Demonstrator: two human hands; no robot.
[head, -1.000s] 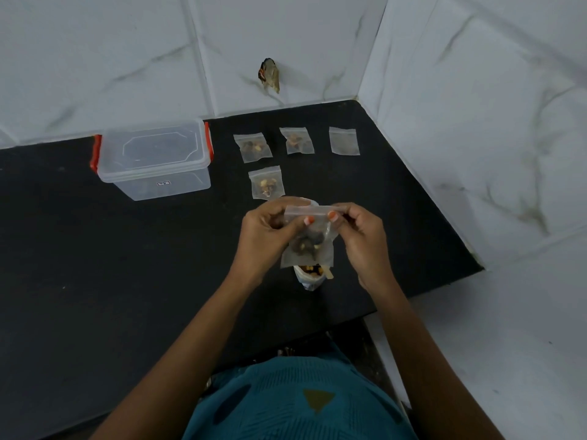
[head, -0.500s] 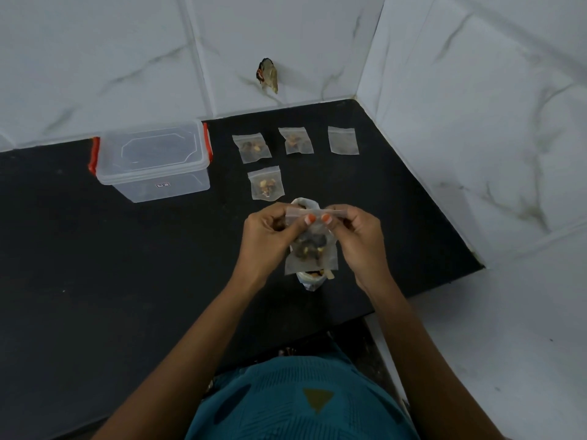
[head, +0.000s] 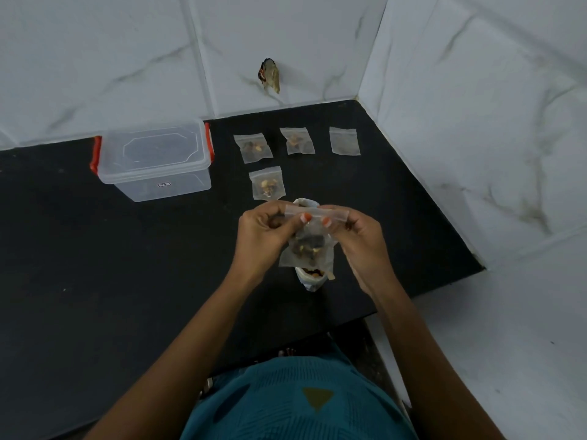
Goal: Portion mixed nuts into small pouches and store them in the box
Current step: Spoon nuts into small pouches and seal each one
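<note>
Black countertop (head: 95,281) is stretching beneath a small clear plastic pouch of mixed nuts (head: 309,249), held above it; the left hand (head: 260,236) and right hand (head: 365,242) are both pinching its top strip (thumbs in front), while the lidded clear plastic box (head: 155,160) is sitting well apart, back-left
</note>
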